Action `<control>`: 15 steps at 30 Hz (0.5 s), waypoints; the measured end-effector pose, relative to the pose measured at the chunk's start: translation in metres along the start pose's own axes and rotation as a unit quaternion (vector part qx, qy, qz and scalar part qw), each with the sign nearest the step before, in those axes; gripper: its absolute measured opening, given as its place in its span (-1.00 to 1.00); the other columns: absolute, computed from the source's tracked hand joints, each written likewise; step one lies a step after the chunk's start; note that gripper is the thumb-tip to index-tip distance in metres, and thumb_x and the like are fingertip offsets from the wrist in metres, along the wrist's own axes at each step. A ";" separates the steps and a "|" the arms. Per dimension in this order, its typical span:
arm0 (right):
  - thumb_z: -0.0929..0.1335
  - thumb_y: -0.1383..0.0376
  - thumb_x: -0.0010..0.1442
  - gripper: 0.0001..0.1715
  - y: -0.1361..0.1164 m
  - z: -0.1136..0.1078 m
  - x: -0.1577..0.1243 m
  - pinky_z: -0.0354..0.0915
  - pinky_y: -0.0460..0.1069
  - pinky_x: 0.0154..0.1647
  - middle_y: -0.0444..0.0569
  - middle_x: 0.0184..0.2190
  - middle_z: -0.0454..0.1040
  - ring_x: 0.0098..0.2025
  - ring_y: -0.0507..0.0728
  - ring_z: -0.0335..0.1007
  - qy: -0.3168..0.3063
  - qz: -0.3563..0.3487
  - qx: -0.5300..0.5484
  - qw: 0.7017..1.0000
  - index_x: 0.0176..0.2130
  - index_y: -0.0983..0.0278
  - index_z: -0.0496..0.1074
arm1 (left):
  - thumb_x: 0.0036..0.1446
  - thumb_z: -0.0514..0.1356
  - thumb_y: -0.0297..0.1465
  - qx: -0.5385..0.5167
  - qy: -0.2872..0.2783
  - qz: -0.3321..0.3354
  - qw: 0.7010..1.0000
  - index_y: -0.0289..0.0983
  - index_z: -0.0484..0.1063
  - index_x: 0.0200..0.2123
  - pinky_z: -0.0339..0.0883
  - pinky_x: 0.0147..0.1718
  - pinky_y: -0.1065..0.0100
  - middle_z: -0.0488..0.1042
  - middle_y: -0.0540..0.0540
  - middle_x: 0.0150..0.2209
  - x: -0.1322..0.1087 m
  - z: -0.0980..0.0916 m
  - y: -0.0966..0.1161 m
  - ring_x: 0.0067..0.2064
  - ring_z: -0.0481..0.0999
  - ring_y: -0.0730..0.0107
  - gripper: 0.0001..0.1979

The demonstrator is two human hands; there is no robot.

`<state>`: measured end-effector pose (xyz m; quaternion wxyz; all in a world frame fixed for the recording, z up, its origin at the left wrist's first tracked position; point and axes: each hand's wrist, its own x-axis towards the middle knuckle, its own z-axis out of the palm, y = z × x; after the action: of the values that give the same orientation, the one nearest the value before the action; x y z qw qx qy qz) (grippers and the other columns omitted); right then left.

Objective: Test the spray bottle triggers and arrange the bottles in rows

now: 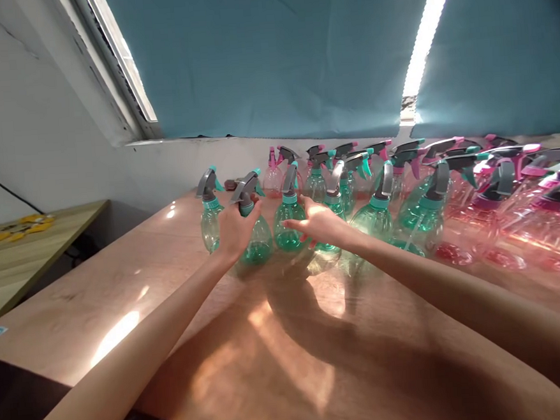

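My left hand (pixel 236 229) is closed around a green spray bottle (pixel 257 237) with a grey trigger head, standing on the wooden table (pixel 290 350). My right hand (pixel 317 223) reaches forward with fingers spread, resting against another green spray bottle (pixel 288 225) and partly hiding the one behind it. A third green bottle (pixel 210 218) stands just left of my left hand. Both arms stretch out across the table.
Several green bottles (pixel 376 213) and pink bottles (pixel 513 187) with trigger heads crowd the table's far side and right. A blue curtain (pixel 273 50) hangs over the window behind. A lower wooden surface (pixel 28 250) with yellow pieces lies at left.
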<state>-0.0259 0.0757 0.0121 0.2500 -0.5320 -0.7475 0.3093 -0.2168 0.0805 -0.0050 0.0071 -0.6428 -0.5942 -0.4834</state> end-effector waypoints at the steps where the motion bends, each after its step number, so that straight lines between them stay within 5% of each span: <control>1: 0.35 0.03 0.26 -0.07 -0.002 0.001 0.002 0.39 -0.02 -0.60 0.20 -0.20 0.55 -0.49 0.15 0.53 0.000 0.002 0.006 1.000 0.35 0.42 -0.08 | 0.19 0.19 -0.26 0.000 -0.001 0.004 1.000 -0.25 0.53 -0.17 0.32 -0.06 0.28 0.62 -0.13 -0.19 0.002 0.001 -0.001 -0.10 0.56 0.15 -0.77; 5: 0.39 0.04 0.23 -0.18 -0.008 0.006 0.010 0.42 -0.01 -0.57 0.25 -0.12 0.50 -0.40 0.18 0.55 0.004 0.001 0.010 1.000 0.25 0.39 0.06 | 0.20 0.19 -0.24 -0.003 -0.005 0.012 1.000 -0.26 0.52 -0.20 0.32 -0.10 0.29 0.61 -0.12 -0.22 0.010 0.009 -0.005 -0.12 0.56 0.13 -0.77; 15: 0.44 0.03 0.16 -0.33 -0.012 0.004 0.022 0.34 0.00 -0.62 0.04 -0.43 0.51 -0.59 0.13 0.42 0.004 0.027 -0.051 0.998 0.05 0.38 0.19 | 0.22 0.15 -0.10 -0.019 -0.024 0.012 0.999 -0.26 0.49 -0.22 0.31 -0.11 0.29 0.59 -0.16 -0.21 0.022 0.017 -0.013 -0.10 0.54 0.09 -0.66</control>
<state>-0.0434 0.0926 0.0192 0.2170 -0.5649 -0.7471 0.2751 -0.2204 0.1108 -0.0071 -0.0134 -0.6613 -0.5775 -0.4785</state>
